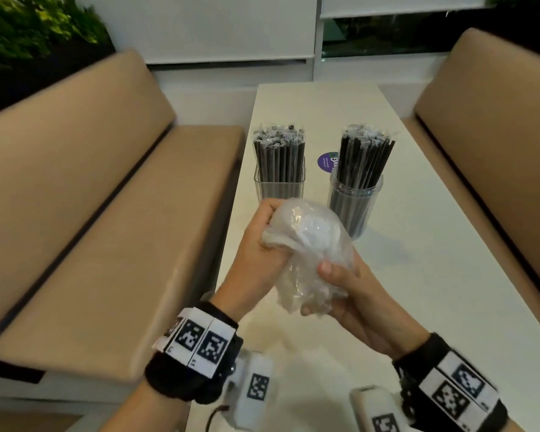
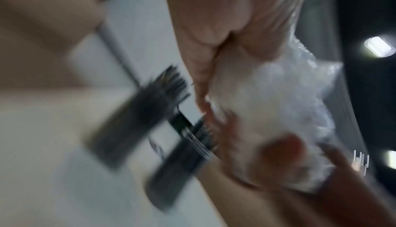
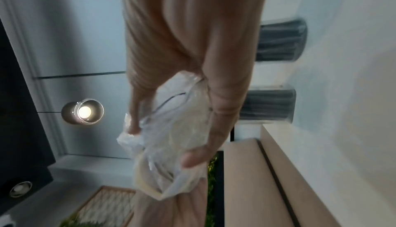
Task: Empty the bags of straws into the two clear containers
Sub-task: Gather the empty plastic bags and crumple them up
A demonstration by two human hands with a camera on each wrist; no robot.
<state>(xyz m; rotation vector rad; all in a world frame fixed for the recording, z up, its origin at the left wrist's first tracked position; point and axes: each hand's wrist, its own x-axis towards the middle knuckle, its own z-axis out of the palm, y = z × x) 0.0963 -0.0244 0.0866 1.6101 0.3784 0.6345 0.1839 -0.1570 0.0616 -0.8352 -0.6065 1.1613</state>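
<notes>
Square container (image 1: 279,179) left of round container (image 1: 355,198) on table (image 1: 418,244); straws (image 1: 278,154) upright in both.

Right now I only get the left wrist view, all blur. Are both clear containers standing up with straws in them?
Observer: Yes, the head view shows the square container and the round container upright on the table, packed with black straws.
Operator: Any bag lying on the table?
Observer: None visible; left hand and right hand both grip one crumpled plastic bag above it.
Operator: Between the containers?
Observer: A purple round sticker.
</notes>
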